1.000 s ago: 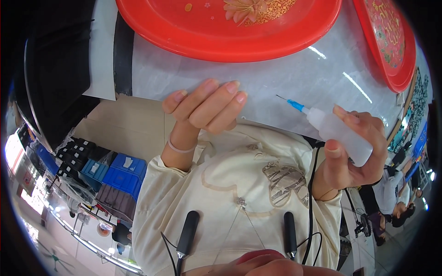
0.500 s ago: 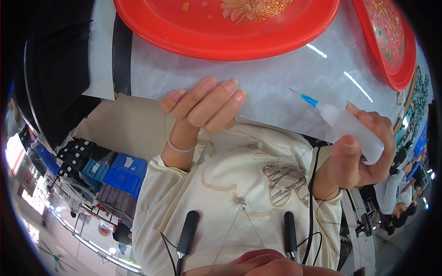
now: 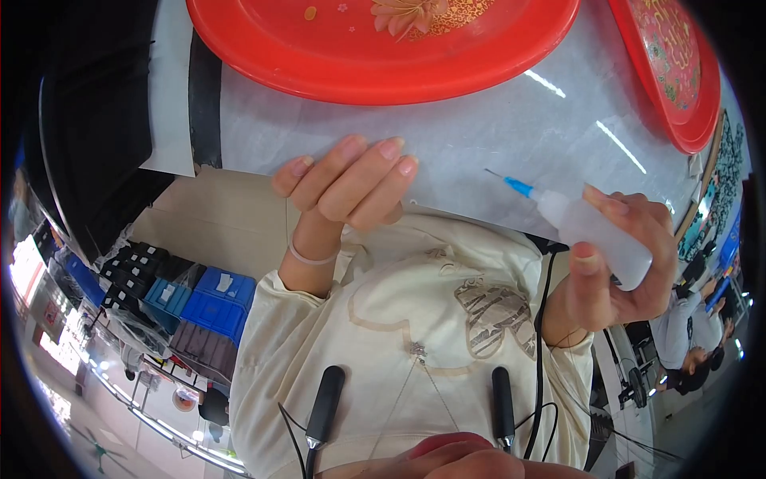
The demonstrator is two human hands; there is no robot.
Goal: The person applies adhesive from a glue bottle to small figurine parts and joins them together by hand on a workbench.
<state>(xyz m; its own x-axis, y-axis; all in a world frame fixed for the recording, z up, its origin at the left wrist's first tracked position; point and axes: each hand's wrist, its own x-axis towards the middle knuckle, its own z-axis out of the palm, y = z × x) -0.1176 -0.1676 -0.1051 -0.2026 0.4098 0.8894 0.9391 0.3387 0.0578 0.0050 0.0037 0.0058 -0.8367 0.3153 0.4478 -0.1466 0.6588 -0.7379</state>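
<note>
In the head view, seen from above, my right grip (image 3: 626, 305) is closed around a small, cloudy-white squeeze bottle (image 3: 592, 227), with the thumb on the near side and fingers on the far side. The bottle is tilted, its base toward the lower right and its nozzle toward the upper left. On the nozzle is a bright blue tip (image 3: 519, 187) ending in a thin needle (image 3: 495, 173), seen against the pale grey table (image 3: 459, 144), near its front edge. My left grip (image 3: 351, 184) is well apart from the bottle, at the same table edge. Its fingers are curled and the palm is hidden, so I cannot tell whether it is closed on anything. A pale band (image 3: 313, 259) circles that wrist. Beyond both, on the table, is a large, round-edged red tray (image 3: 383, 89) with a flower pattern; a second red tray (image 3: 696, 137) is at the right. I wear a cream top (image 3: 435, 319). Blue crates (image 3: 214, 302) stand off to my left.
</note>
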